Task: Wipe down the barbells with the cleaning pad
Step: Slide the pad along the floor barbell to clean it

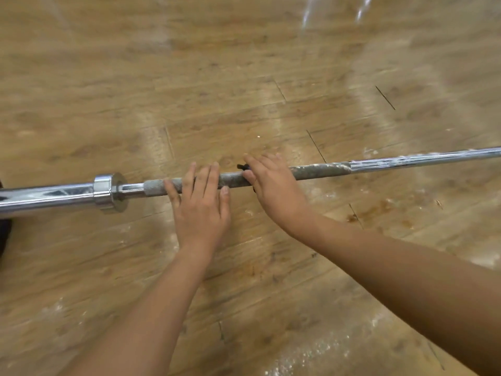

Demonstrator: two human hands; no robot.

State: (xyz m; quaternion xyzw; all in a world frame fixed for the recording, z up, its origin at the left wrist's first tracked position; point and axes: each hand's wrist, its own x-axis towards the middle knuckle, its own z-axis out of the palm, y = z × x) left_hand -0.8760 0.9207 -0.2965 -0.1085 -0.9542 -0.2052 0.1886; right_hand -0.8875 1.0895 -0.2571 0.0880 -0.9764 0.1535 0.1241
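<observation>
Only floor can be seen here tbh: wood-look planks [244, 63], with thin dark seams [385, 97] showing between boards. Some white powdery patches [306, 351] are scattered along the near edge, a rusty-brown stain [379, 210] is spotted at right, and bright glare streaks [309, 12] are reflected up top.

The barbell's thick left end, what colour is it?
The barbell end is shiny silver; head view.

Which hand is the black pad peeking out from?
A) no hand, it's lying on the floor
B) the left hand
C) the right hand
C: the cleaning pad shows as a dark edge poking out from under the right hand, which holds it against the barbell.
</observation>
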